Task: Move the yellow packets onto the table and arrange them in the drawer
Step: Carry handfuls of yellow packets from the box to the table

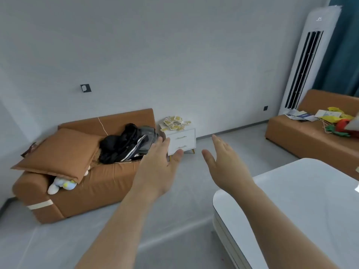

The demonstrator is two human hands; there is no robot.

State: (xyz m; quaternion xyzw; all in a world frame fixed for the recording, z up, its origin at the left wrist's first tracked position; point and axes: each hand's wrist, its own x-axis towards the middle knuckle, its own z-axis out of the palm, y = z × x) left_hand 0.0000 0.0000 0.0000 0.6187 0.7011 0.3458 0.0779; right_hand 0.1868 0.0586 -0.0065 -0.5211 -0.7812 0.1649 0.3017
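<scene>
A heap of yellow packets point(174, 122) lies on top of a small white nightstand point(184, 141) against the far wall. The nightstand has two drawers, both closed. My left hand point(159, 167) is stretched forward, palm open and fingers apart, holding nothing; its fingertips overlap the nightstand's left side in the view, well short of it. My right hand point(225, 164) is also raised and open, empty, to the right of the nightstand. Both hands are far from the packets.
A brown sofa point(93, 183) with a cushion, dark clothes and a plush toy stands left of the nightstand. A white glossy table point(303, 206) is at the near right. Another brown sofa point(307, 136) with papers and coloured items and a tall air conditioner point(307, 63) stand at the right.
</scene>
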